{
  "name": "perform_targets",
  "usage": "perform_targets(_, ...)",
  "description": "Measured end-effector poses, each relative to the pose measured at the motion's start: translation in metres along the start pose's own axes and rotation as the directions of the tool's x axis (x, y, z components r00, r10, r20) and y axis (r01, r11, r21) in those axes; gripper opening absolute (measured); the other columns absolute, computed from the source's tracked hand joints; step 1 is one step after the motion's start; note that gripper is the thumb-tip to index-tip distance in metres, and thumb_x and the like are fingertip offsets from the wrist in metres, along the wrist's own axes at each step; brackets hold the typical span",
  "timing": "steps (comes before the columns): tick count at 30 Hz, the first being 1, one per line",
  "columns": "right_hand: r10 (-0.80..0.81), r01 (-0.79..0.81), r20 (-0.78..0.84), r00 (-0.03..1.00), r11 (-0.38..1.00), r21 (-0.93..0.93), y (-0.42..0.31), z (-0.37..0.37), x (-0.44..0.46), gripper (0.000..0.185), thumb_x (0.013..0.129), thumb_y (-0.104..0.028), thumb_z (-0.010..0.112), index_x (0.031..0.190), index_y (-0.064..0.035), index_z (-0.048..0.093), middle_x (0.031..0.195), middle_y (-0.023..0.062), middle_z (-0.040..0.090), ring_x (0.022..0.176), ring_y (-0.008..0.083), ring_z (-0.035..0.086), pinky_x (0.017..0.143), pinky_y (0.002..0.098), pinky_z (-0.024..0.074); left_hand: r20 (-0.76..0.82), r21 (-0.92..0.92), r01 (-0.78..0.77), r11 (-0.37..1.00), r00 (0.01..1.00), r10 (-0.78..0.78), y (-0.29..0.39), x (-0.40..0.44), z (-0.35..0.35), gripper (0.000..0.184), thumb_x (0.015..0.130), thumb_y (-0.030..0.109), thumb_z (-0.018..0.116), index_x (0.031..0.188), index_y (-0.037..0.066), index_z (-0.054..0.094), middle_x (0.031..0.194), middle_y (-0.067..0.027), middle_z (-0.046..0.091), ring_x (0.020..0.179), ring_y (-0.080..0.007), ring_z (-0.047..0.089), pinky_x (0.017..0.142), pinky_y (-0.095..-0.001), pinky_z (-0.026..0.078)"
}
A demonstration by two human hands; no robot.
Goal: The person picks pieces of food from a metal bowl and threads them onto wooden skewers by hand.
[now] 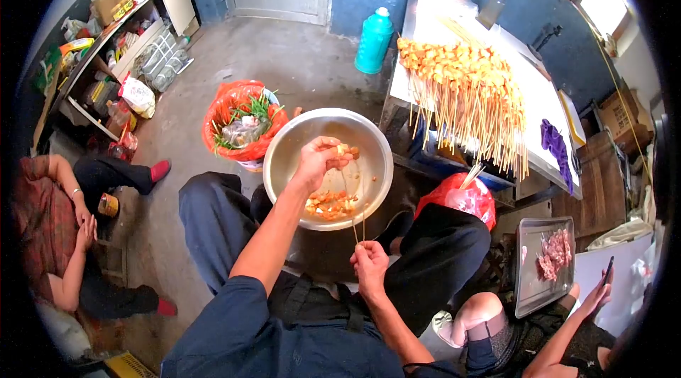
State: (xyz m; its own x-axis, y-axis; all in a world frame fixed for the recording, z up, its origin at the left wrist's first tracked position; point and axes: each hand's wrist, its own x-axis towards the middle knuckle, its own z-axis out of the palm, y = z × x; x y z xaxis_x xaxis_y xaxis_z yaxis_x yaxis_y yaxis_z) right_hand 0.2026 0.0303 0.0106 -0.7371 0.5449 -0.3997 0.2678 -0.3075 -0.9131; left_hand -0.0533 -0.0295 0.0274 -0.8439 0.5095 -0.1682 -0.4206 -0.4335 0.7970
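My left hand [317, 162] is raised over a wide metal basin [383, 158], its fingers pinched on an orange-coated food piece [346, 151]. My right hand [369, 264] is below the basin's near rim, closed around the lower ends of thin wooden skewers [355, 227]. They look like two, and one reaches up toward the piece in my left fingers. More orange food pieces [330, 205] lie in the bottom of the basin, toward my side. The exact contact between skewer and piece is too small to make out.
Many loaded skewers [461, 73] lie on a white-topped table [550, 105] at right. A red-lined bin [213, 119] stands left of the basin, and a teal flask [374, 41] behind. A meat tray [528, 271] is at lower right. Seated people [46, 211] flank me; one holds a phone [608, 269].
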Motion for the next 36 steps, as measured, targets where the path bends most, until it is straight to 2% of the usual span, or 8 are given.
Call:
perform_targets(3, -0.048, 0.048, -0.028, 0.998, 0.999, -0.010, -0.0011, 0.0013, 0.0007, 0.012, 0.089, -0.015, 0.057, 0.089, -0.0033, 0.054, 0.060, 0.0004, 0.055, 0.044, 0.0039, 0.041, 0.039, 0.0175, 0.0311, -0.009, -0.027, 0.006, 1.000, 1.000, -0.007, 0.0040, -0.0013, 0.0012, 0.012, 0.084, -0.006, 0.052, 0.094, 0.000, 0.055, 0.089, -0.0178, 0.064, 0.082, -0.0304, 0.067, 0.070, -0.0363, 0.057)
perform_targets(5, -0.045, 0.046, -0.031, 0.998, 0.999, 0.016, -0.0002, 0.0004, 0.0015, 0.012, 0.089, -0.015, 0.057, 0.089, -0.0035, 0.054, 0.060, 0.0005, 0.055, 0.044, 0.0039, 0.041, 0.039, 0.0176, 0.0311, -0.039, -0.107, 0.026, 0.994, 0.999, -0.030, 0.0036, -0.0005, 0.0004, 0.011, 0.084, -0.005, 0.053, 0.094, 0.000, 0.054, 0.088, -0.0175, 0.064, 0.081, -0.0303, 0.067, 0.070, -0.0348, 0.057)
perform_targets(10, -0.063, 0.065, -0.033, 0.997, 0.997, 0.044, 0.0005, 0.0010, 0.0024, 0.012, 0.089, -0.015, 0.058, 0.088, -0.0042, 0.054, 0.060, 0.0003, 0.055, 0.043, 0.0036, 0.040, 0.039, 0.0175, 0.0308, -0.040, -0.092, 0.007, 0.996, 0.999, -0.011, 0.0005, 0.0006, -0.0024, 0.009, 0.086, -0.002, 0.053, 0.095, -0.001, 0.054, 0.090, -0.0170, 0.064, 0.082, -0.0284, 0.067, 0.070, -0.0336, 0.057)
perform_targets(12, 0.000, 0.000, -0.006, 1.000, 1.000, 0.022, -0.0054, -0.0006, -0.0004, 0.011, 0.089, -0.013, 0.056, 0.089, -0.0027, 0.055, 0.064, 0.0005, 0.057, 0.053, 0.0044, 0.047, 0.047, 0.0186, 0.0362, -0.039, -0.080, 0.005, 0.997, 0.999, -0.008, -0.0002, 0.0009, -0.0032, 0.008, 0.087, -0.001, 0.053, 0.095, -0.001, 0.054, 0.091, -0.0169, 0.064, 0.083, -0.0278, 0.067, 0.069, -0.0334, 0.057)
perform_targets(18, -0.075, 0.075, 0.001, 0.997, 0.997, -0.027, 0.0027, -0.0006, 0.0029, 0.012, 0.089, -0.014, 0.056, 0.088, -0.0021, 0.055, 0.063, 0.0001, 0.057, 0.053, 0.0045, 0.047, 0.048, 0.0191, 0.0370, -0.091, 0.013, -0.001, 1.000, 0.996, 0.002, -0.0003, -0.0002, -0.0015, 0.007, 0.088, 0.000, 0.054, 0.094, 0.000, 0.054, 0.092, -0.0164, 0.063, 0.083, -0.0269, 0.067, 0.069, -0.0326, 0.057)
perform_targets(23, -0.066, 0.067, 0.011, 0.998, 0.997, -0.030, 0.0033, -0.0037, 0.0041, 0.012, 0.089, -0.014, 0.057, 0.088, -0.0019, 0.055, 0.064, 0.0001, 0.057, 0.054, 0.0053, 0.049, 0.049, 0.0199, 0.0390, -0.054, -0.075, -0.010, 0.997, 0.999, 0.006, -0.0021, 0.0008, -0.0041, 0.005, 0.088, 0.001, 0.054, 0.093, 0.001, 0.055, 0.090, -0.0147, 0.064, 0.081, -0.0271, 0.067, 0.070, -0.0330, 0.057)
perform_targets(29, -0.061, 0.062, 0.012, 0.998, 0.997, -0.035, 0.0024, -0.0014, 0.0038, 0.013, 0.089, -0.014, 0.057, 0.088, -0.0018, 0.056, 0.064, 0.0002, 0.057, 0.055, 0.0057, 0.050, 0.050, 0.0202, 0.0398, -0.093, -0.078, -0.019, 0.997, 0.996, 0.012, -0.0043, 0.0033, -0.0049, 0.005, 0.088, 0.001, 0.054, 0.093, 0.001, 0.055, 0.089, -0.0152, 0.064, 0.082, -0.0283, 0.067, 0.070, -0.0345, 0.057)
perform_targets(36, -0.034, 0.034, 0.003, 0.999, 0.999, -0.035, 0.0010, -0.0025, 0.0041, 0.012, 0.089, -0.014, 0.056, 0.087, -0.0018, 0.055, 0.063, 0.0004, 0.057, 0.053, 0.0053, 0.049, 0.048, 0.0203, 0.0385, -0.064, -0.092, -0.015, 0.996, 0.998, 0.009, -0.0033, 0.0021, -0.0032, 0.006, 0.087, 0.002, 0.056, 0.093, 0.000, 0.054, 0.091, -0.0161, 0.064, 0.084, -0.0291, 0.067, 0.073, -0.0360, 0.057)
